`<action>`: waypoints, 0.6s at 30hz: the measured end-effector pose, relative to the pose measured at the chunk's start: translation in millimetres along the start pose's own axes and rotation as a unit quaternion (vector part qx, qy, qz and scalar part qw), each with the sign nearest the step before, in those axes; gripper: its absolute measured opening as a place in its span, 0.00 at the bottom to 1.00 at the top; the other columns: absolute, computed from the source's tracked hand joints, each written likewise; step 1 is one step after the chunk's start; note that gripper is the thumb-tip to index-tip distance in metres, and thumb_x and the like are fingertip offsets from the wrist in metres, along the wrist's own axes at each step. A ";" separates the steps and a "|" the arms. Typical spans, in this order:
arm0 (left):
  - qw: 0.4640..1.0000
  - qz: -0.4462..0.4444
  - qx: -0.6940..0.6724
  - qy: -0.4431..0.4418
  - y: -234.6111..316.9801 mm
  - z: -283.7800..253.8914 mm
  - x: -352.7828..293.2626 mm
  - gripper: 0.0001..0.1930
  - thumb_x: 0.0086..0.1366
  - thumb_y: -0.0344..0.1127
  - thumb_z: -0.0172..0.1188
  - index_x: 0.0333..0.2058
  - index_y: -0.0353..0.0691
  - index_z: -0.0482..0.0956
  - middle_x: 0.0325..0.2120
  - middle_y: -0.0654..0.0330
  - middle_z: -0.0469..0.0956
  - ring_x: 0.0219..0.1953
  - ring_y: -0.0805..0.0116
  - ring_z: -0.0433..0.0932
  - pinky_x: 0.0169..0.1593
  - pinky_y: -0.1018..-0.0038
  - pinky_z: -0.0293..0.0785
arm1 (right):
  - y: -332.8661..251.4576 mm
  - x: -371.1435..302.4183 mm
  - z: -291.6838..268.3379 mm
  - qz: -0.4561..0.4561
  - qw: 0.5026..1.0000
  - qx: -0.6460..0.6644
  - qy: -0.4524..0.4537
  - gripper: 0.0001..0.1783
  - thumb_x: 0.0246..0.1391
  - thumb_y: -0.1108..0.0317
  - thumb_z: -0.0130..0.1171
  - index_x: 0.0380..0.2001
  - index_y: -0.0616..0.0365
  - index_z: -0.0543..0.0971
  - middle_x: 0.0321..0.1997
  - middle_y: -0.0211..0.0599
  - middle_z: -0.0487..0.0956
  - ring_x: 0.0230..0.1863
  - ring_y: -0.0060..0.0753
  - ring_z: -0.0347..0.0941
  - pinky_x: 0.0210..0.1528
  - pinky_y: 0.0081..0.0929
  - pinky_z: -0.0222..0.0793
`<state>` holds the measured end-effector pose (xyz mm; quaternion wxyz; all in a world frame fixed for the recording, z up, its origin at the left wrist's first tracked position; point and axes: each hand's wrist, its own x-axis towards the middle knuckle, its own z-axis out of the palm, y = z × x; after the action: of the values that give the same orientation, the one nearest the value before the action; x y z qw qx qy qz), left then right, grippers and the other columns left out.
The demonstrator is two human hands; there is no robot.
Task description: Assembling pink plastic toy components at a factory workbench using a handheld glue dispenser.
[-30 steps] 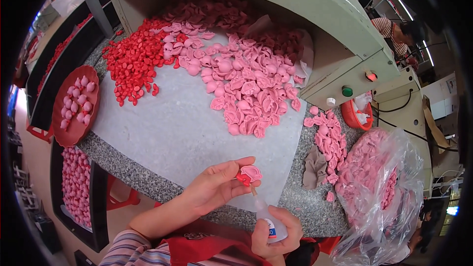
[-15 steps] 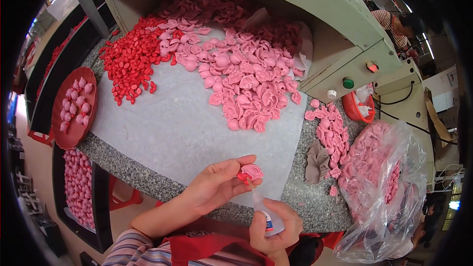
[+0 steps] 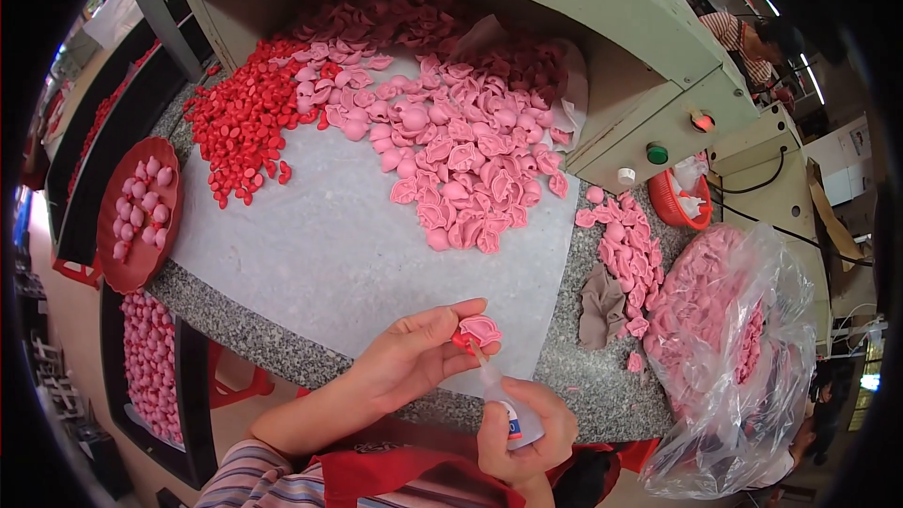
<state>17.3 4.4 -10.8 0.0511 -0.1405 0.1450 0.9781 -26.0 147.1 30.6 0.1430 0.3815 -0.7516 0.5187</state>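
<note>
"What is held?"
"By the left grip [image 3: 414, 348], a pink shell [image 3: 481, 328] and a red piece [image 3: 462, 340] are pinched together over the surface [image 3: 593, 404]; by the right grip [image 3: 538, 433], at five o'clock, a squeeze bottle [image 3: 528, 423] is clasped."
"Any writing?"
"Small print is borne by its label [image 3: 514, 424], partly hidden."
"Beyond?"
"Pink shells [image 3: 480, 165] are heaped at twelve, red pieces [image 3: 240, 122] toward half past ten."

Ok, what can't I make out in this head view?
All in the head view:
Squeeze bottle: lower part covered by the right hand's grip.
Nozzle tip touching the red piece or not: too small.
Rearmost pink pieces: shadowed under the grey-green housing.
Red apron: cut off by the bottom edge.
</note>
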 end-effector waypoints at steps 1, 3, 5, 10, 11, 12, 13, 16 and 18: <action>1.000 0.001 0.000 -0.001 3.4 -1.1 1.1 0.23 0.61 0.41 0.50 0.52 0.34 0.63 0.42 0.56 0.72 0.47 0.63 0.71 0.53 0.67 0.65 | -0.4 2.2 2.5 -0.001 1.000 0.000 0.000 0.14 0.32 0.77 0.59 0.30 0.66 0.73 0.22 0.39 0.76 0.13 0.31 0.69 0.15 0.21 0.64; 1.000 -0.012 -0.008 0.016 6.1 -1.2 5.9 0.23 0.61 0.41 0.51 0.52 0.34 0.62 0.42 0.55 0.72 0.47 0.62 0.70 0.53 0.67 0.65 | -0.3 5.8 2.5 0.006 1.000 -0.016 -0.004 0.14 0.32 0.77 0.59 0.29 0.66 0.74 0.23 0.39 0.76 0.14 0.32 0.70 0.16 0.21 0.65; 1.000 -0.018 -0.002 0.012 4.1 1.8 16.0 0.22 0.61 0.41 0.51 0.51 0.36 0.63 0.42 0.55 0.72 0.47 0.61 0.71 0.52 0.67 0.65 | 3.9 8.0 -1.8 0.018 1.000 -0.023 0.010 0.14 0.32 0.77 0.59 0.29 0.65 0.74 0.23 0.39 0.77 0.15 0.32 0.71 0.17 0.21 0.66; 0.999 0.020 0.030 0.019 -11.6 9.5 20.6 0.21 0.60 0.38 0.52 0.51 0.40 0.63 0.40 0.59 0.72 0.44 0.64 0.70 0.49 0.67 0.66 | 3.3 9.0 -21.5 0.106 0.991 0.028 0.081 0.13 0.36 0.73 0.61 0.31 0.63 0.75 0.26 0.41 0.78 0.21 0.30 0.75 0.23 0.19 0.68; 0.997 0.050 0.005 0.056 -8.3 -7.4 19.2 0.21 0.61 0.39 0.51 0.51 0.41 0.63 0.41 0.60 0.71 0.45 0.65 0.69 0.48 0.68 0.68 | 4.1 6.7 -14.9 0.174 0.977 0.109 0.063 0.19 0.40 0.72 0.62 0.40 0.62 0.74 0.30 0.38 0.78 0.23 0.24 0.74 0.25 0.17 0.68; 0.995 0.062 -0.025 0.080 -3.7 -28.2 25.2 0.21 0.62 0.41 0.48 0.53 0.43 0.62 0.42 0.60 0.70 0.46 0.65 0.69 0.46 0.71 0.71 | 15.2 -0.3 -3.2 0.249 0.957 0.143 0.049 0.17 0.42 0.71 0.61 0.39 0.61 0.74 0.29 0.36 0.78 0.24 0.22 0.73 0.26 0.17 0.68; 0.993 0.069 -0.006 0.097 0.3 -38.2 34.5 0.19 0.63 0.42 0.47 0.51 0.44 0.64 0.40 0.59 0.71 0.45 0.64 0.70 0.43 0.73 0.74 | 35.5 -4.0 6.0 0.319 0.927 0.193 0.030 0.15 0.43 0.70 0.60 0.37 0.60 0.75 0.28 0.35 0.78 0.26 0.20 0.73 0.27 0.17 0.67; 0.819 0.131 0.553 0.083 -10.8 -41.7 30.8 0.18 0.64 0.36 0.40 0.48 0.30 0.64 0.46 0.50 0.68 0.51 0.60 0.63 0.58 0.70 0.55 | 79.5 -19.5 6.6 0.314 0.916 0.243 0.061 0.10 0.45 0.68 0.57 0.33 0.57 0.74 0.29 0.37 0.75 0.33 0.25 0.72 0.35 0.23 0.69; 0.790 0.116 0.600 0.048 -7.2 -54.2 44.1 0.19 0.64 0.37 0.39 0.49 0.31 0.64 0.48 0.49 0.67 0.52 0.59 0.62 0.58 0.70 0.53 | 94.5 -32.4 -8.3 0.300 0.916 0.238 0.121 0.10 0.44 0.69 0.58 0.33 0.58 0.74 0.29 0.34 0.76 0.31 0.22 0.71 0.32 0.22 0.68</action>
<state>-9.7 -2.2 -75.3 0.0046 -0.1107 0.7197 0.6854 -74.0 184.4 -49.0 -0.0247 0.0951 -0.6622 0.7428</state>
